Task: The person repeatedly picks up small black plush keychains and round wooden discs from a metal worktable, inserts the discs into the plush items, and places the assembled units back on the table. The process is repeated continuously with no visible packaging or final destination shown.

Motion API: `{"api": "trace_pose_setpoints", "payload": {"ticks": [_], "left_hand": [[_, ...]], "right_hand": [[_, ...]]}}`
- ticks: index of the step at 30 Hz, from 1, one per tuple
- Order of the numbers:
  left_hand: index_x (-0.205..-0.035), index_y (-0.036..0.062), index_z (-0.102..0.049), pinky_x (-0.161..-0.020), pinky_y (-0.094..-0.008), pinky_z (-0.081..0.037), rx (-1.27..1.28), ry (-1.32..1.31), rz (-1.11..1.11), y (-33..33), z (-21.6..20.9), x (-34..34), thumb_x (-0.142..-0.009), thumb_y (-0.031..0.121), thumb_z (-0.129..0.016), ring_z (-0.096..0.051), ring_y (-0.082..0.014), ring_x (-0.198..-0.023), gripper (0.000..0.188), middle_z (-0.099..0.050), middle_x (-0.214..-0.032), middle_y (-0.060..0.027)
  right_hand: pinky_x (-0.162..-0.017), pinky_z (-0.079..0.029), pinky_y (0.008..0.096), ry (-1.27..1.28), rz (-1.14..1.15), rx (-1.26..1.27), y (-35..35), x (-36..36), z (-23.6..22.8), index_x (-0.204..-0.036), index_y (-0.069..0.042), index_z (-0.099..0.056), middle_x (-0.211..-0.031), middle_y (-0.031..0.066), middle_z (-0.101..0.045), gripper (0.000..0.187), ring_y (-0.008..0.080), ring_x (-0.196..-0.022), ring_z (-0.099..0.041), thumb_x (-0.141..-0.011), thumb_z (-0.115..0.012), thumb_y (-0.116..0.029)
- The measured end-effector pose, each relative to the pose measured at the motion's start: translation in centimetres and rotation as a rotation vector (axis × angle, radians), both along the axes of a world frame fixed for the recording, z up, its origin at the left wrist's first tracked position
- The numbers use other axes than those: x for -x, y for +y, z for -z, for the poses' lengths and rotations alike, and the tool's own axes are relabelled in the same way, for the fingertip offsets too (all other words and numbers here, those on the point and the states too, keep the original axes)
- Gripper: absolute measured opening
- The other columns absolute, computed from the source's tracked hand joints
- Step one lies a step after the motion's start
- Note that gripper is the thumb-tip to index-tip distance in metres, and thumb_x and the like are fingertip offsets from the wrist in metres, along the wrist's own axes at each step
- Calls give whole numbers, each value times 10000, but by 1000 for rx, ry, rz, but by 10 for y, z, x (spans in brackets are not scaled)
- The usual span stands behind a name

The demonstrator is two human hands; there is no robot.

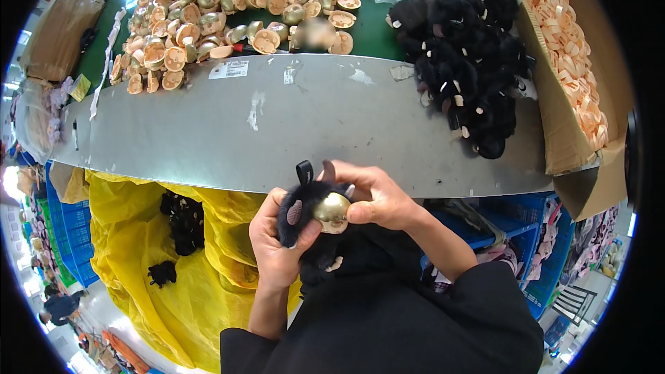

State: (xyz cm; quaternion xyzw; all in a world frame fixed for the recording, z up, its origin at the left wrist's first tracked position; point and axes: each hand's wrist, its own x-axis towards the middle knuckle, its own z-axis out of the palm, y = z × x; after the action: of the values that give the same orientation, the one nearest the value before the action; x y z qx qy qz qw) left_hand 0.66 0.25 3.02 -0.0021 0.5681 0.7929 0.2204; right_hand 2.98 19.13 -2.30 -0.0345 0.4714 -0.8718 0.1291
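Both my hands are closed around a small black plush toy (285, 227) with a loop on top, held just off the near edge of the table. A shiny gold dome-shaped shell (332, 213) sits in the front of the plush. My left hand (276, 253) grips the plush from the left, its thumb below the gold shell. From the right, my right hand (384, 201) holds the plush, thumb pressed against the shell's edge. A pinkish-grey ear-like patch shows on the plush's left side. In my lap lies more black plush (322, 266), partly hidden.
A grey metal tabletop (332, 125) curves ahead. Gold and peach half shells (208, 21) are heaped at far left. Black plush toys (464, 48) pile up at far right, beside a cardboard box (554, 111) of peach curved strips (564, 48). A yellow bag (131, 256) hangs at left; blue crates (516, 225) stand right.
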Motion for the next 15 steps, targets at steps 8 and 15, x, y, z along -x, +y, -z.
{"api": "trace_pose_setpoints", "payload": {"ticks": [8, 15], "left_hand": [[-963, 28, -582, -827, -226, -441, 43, 173, 101, -13, -16, -2, -828, 2, -762, -540, -72, -883, 227, -635, -980, -13], [-944, 9, -576, -774, -234, -442, 6, 135, 157, -15, -24, -3, -811, 58, -794, -551, -107, -844, 260, -632, -953, -56]], "right_hand": [[-958, -508, 291, -222, -237, 176, -1, -15, -17, -1409, -4, -534, -1176, 76, -656, 822, 136, -1058, -630, -777, -892, -387], [-1012, -489, 332, -174, -235, 234, -3, -22, -19, -1392, -4, -547, -1243, 89, -625, 788, 172, -1135, -605, -776, -894, -351]]}}
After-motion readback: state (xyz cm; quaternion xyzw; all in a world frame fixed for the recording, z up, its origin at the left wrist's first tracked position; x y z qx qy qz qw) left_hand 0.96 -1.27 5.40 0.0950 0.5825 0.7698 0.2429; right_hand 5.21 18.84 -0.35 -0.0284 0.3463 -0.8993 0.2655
